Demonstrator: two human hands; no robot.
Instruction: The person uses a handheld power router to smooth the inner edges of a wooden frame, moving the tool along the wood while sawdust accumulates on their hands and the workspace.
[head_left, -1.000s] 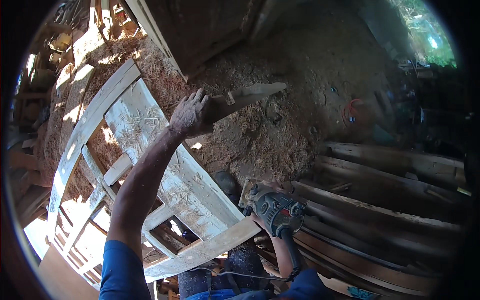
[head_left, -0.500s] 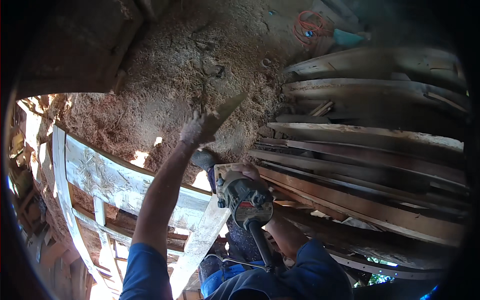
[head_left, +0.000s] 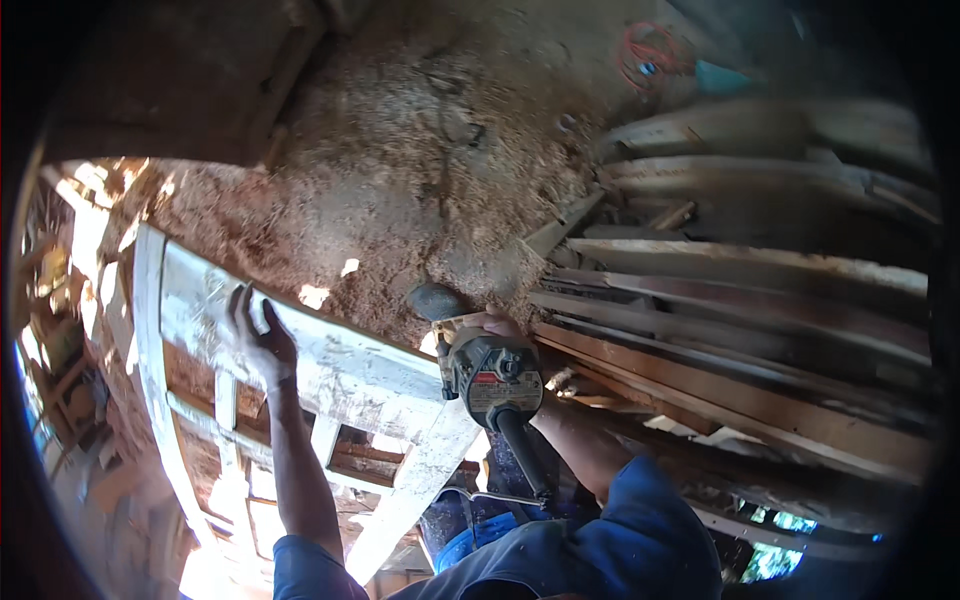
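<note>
While the right hand (head_left: 503, 322) has its grip closed around the tool (head_left: 490, 370) by one end of the frame (head_left: 355, 376), the open left hand (head_left: 262, 348) reaches over the frame, apparently the step in hand, and the next move seems to call for steady tool control.

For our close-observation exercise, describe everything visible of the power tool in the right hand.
The power tool has a rounded, dark grey body, apparently plastic and metal, with a red patch facing up. A flat tan base shows at its far side; a thick black tube slants toward the person. The right hand holds it beside the wooden frame; contact with the frame is unclear.
</note>
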